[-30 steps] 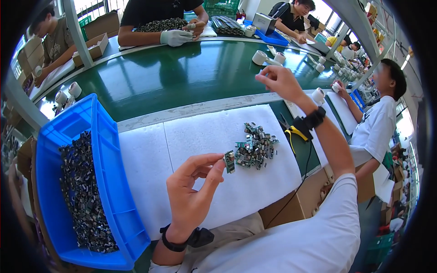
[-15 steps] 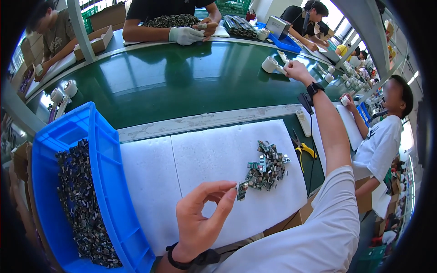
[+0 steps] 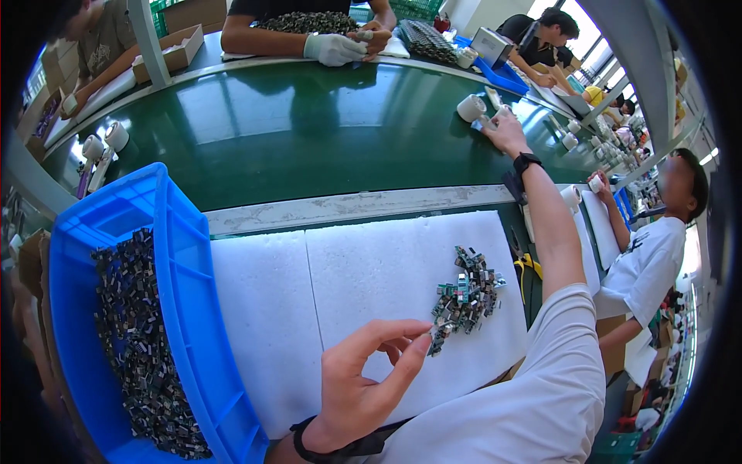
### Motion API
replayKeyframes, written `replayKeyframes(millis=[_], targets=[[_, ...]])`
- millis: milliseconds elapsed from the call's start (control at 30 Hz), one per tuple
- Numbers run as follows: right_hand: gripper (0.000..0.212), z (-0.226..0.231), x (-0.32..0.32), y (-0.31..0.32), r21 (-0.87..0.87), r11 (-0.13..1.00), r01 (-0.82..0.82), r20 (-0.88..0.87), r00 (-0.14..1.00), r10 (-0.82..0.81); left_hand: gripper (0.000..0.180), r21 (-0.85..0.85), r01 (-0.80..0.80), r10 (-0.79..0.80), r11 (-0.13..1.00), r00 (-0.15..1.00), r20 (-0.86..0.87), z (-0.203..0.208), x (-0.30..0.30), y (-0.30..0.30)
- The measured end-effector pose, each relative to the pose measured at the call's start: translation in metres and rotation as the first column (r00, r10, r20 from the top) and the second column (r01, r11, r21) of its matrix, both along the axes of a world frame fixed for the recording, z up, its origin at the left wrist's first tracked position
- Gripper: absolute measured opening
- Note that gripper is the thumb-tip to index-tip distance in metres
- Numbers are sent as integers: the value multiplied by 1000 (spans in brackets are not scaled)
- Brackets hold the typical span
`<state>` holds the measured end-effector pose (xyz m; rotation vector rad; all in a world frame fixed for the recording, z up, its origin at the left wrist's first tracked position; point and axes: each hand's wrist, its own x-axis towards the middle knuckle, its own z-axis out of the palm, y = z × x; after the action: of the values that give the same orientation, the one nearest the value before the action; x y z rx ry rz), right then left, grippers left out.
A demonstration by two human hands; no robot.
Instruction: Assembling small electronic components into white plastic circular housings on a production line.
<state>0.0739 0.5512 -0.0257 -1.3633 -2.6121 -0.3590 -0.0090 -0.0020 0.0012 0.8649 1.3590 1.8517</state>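
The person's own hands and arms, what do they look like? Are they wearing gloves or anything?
No gloves: the left hand and the right hand are both bare. There's a black band around the left wrist and a dark wristband around the right one. A loose, plain, pale sleeve covers the upper right arm, with the forearm bare.

I see the left hand (image 3: 367,379) low, near the body, thumb and forefinger pinched together at the tips; the right arm (image 3: 553,232) is stretched well forward, the right hand (image 3: 506,133) with bent fingers.
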Motion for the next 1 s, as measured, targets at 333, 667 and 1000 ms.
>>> replayKeyframes(millis=[333,667,1000], targets=[[46,15,-11,-61,-550,834,44,-237,949,-206,17,46,6,-4,999,999,-32,-2,3,-1],[41,62,31,-273,-701,75,-709,-693,654,-302,17,118,88,-86,989,996,-15,4,11,-14],[40,24,70,-438,-758,-158,-633,-580,765,-280,15,146,30,-28,989,1000,-14,1,23,-52]])
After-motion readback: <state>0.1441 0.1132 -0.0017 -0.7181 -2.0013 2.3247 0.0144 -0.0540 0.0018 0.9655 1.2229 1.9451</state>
